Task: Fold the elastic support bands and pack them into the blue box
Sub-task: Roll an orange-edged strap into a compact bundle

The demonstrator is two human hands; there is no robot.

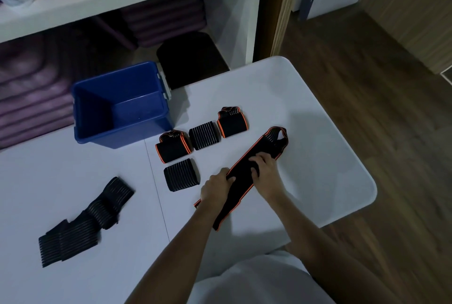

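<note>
Both hands grip the orange-edged band (247,169) lying stretched on the table (318,157), left hand (215,187) near its middle, right hand (264,169) further up; fold squarely, edges aligned, before the empty blue box (117,105).

Both forearms bare, reaching forward, converging. Left hand (215,187): knuckles up, fingers curled over the near edge of the orange-trimmed band (247,171), thumb probably underneath, hidden. Right hand (265,169): palm down, fingers bent, fingertips pressing into the band just beyond left fingers.
</note>
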